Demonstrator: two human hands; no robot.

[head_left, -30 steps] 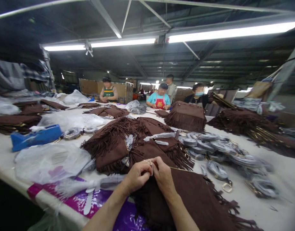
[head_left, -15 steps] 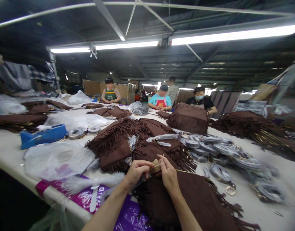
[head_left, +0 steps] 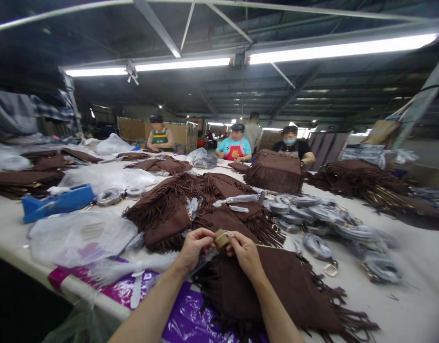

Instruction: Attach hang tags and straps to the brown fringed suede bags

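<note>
A small tan tag point(head_left: 221, 239) with a pale string across it is between my hands in the head view. My left hand point(head_left: 195, 248) is closed, its fingertips pinching at the tag's left side. My right hand point(head_left: 245, 253) is closed too, thumb and finger on the string at the tag's right. Just below lies a dark brown fringed bag point(head_left: 290, 286), a gold-coloured line along its upper edge. Its left part is partly hidden by my right arm. More brown fringed bags point(head_left: 169, 228) are heaped beyond my hands.
Grey wrapped straps point(head_left: 315, 214) with gold clasps lie in a pile to the right. On the left are a blue tape dispenser point(head_left: 58, 202), a clear plastic bag point(head_left: 83, 236) and purple packaging point(head_left: 190, 314). Across the table, several co-workers point(head_left: 235, 145) are near more brown bags.
The tag has turned so its flat face shows, and the string now lies across it. Both hands have shifted slightly left in the picture, as the whole view has moved a little.
</note>
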